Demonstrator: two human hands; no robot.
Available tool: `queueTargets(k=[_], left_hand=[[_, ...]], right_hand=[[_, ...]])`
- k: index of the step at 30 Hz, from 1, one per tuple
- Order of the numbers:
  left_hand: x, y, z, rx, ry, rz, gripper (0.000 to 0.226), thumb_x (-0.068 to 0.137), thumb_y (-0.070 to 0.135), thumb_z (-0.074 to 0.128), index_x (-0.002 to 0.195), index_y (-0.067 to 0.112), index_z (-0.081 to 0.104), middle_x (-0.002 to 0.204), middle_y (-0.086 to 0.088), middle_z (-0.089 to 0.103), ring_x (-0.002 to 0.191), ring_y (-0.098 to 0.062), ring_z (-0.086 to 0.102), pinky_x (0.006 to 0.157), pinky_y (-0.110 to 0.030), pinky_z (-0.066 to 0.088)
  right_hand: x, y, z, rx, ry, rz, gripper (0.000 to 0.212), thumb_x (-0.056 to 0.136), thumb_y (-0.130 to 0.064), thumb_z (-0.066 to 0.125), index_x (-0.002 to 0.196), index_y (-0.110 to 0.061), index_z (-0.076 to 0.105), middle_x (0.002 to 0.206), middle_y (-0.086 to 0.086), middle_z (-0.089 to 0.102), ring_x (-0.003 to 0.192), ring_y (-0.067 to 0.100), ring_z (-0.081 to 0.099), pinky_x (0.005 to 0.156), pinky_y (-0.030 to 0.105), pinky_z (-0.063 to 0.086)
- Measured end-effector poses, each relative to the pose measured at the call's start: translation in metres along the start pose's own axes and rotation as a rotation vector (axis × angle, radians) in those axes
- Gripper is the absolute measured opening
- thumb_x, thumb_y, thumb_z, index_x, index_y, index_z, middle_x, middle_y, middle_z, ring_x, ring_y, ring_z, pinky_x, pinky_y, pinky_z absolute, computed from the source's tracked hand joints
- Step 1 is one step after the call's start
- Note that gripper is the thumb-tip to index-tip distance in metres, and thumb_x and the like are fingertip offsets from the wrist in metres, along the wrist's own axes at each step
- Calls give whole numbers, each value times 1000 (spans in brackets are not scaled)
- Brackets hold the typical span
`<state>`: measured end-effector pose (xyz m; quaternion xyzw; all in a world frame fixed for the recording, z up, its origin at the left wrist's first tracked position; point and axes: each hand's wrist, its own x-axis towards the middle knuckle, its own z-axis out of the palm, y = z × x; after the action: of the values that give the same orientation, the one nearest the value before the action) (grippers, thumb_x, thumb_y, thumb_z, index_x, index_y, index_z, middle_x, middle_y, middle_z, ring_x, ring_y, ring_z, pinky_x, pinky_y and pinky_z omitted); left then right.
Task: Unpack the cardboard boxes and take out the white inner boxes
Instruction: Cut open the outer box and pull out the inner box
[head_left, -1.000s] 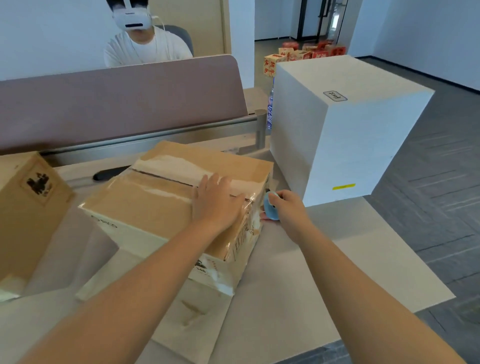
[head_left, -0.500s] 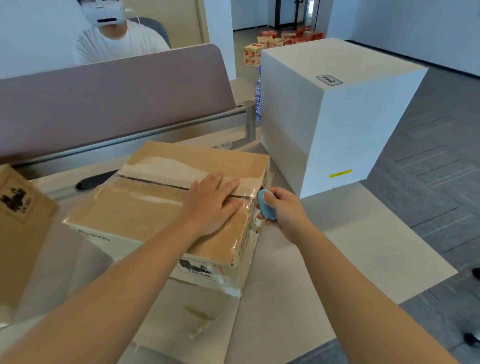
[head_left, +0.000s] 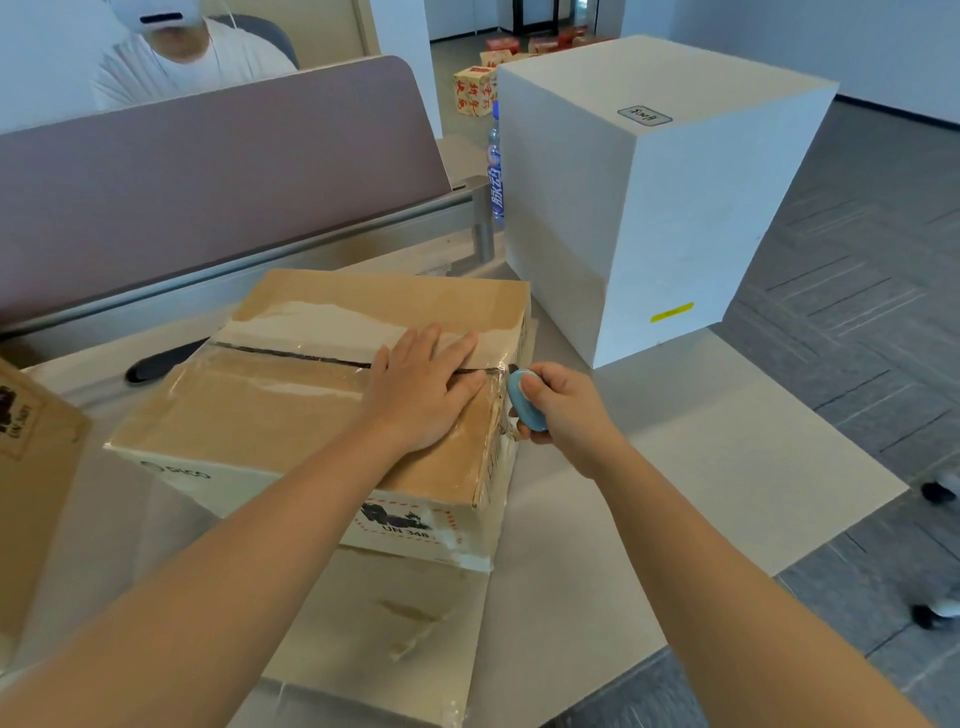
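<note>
1. The taped brown cardboard box (head_left: 322, 395) lies in the middle of the pale grey tabletop (head_left: 675, 467), tilted, resting on a flattened sheet of cardboard (head_left: 363, 639). Clear tape covers its top, and a dark slit runs along the centre seam.
2. Your left hand (head_left: 421, 389) lies flat on the box top with straight, spread fingers, pressing over the seam near the right edge.
3. Your right hand (head_left: 563, 415) grips a small blue oval cutter (head_left: 525, 400), its tip touching the box's right edge at the end of the seam.
4. A large white cube-shaped box (head_left: 649, 208) stands just beyond the cardboard box to the right, with a small label on top and a yellow strip low on one side.
5. A blue-labelled plastic bottle (head_left: 494, 171) stands behind the white box's left edge.
6. Another brown cardboard box (head_left: 31, 467) sits at the left edge.
7. A mauve desk divider (head_left: 208, 166) runs behind, with a person in a white shirt (head_left: 171, 57) seated beyond it.
</note>
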<state>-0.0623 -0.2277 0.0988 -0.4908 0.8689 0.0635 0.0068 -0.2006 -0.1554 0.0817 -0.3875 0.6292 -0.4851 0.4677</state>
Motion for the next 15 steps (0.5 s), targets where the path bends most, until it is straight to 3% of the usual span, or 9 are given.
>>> queueTargets(k=[5, 10, 15], left_hand=[[-1, 1, 1, -7, -3, 3, 54, 97, 50, 24, 148, 36, 12, 157, -3, 9, 144, -23, 6, 117, -45, 8], [1, 0, 2, 3, -9, -3, 54, 97, 50, 23, 148, 36, 10, 157, -3, 8, 144, -24, 6, 116, -45, 8], [1, 1, 2, 17, -15, -5, 55, 97, 51, 23, 148, 37, 9, 157, -3, 7, 144, -23, 6, 116, -46, 8]], right_hand=[[-7, -2, 3, 134, -33, 17, 16, 98, -10, 38, 94, -2, 51, 67, 8, 46, 49, 15, 42, 51, 24, 37], [-9, -5, 1, -40, -48, -23, 26, 98, -12, 39, 75, -11, 51, 64, 7, 46, 47, 14, 42, 49, 24, 37], [-15, -6, -2, -107, -78, -17, 29, 98, -12, 38, 72, -16, 50, 62, 7, 47, 47, 15, 42, 50, 25, 37]])
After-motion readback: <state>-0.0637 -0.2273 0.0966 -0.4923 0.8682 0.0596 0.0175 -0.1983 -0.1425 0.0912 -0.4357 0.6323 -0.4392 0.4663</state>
